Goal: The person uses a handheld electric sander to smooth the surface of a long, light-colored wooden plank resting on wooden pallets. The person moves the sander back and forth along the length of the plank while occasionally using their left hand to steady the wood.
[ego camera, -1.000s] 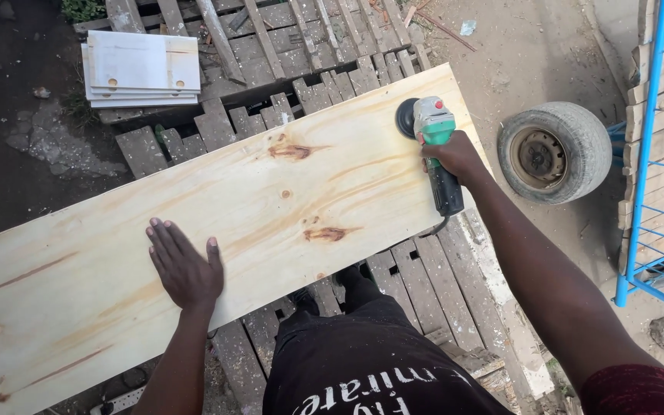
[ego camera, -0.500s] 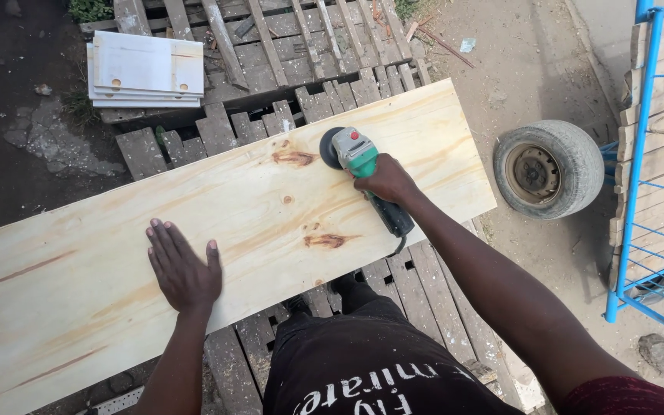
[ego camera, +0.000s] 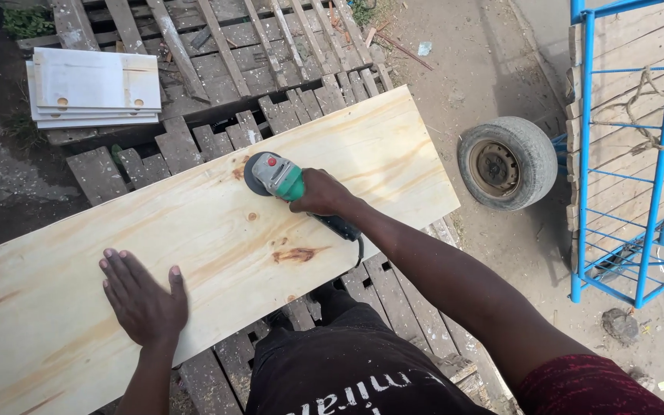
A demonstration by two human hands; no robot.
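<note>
From the head view, looking straight down, a long pale wooden board lies across a bed of weathered pallets, its long axis running from the lower left up toward the upper right. The right hand is wrapped tight around the body of a green and grey power sander, fingers closed fully on the housing, with the round sanding head sitting flat on the board's far edge near a reddish knot. The tool's dark handle trails back toward the person's body, so the sander points away and to the left, across the board's width and not along its length. A second knot shows on the near side of the board, just below the sander's tail.

The left hand lies open and flat, palm down and fingers spread, pressing on the board toward its left end; it grips nothing. It sits well apart from the sander, nearer the person's side of the board. Most of the unsanded length stretches left of the tool, between the two hands and beyond.

Off the board, a stack of white panels rests on the pallets at upper left, a worn wheel lies on the dirt to the right, and a blue metal frame stands further right.
</note>
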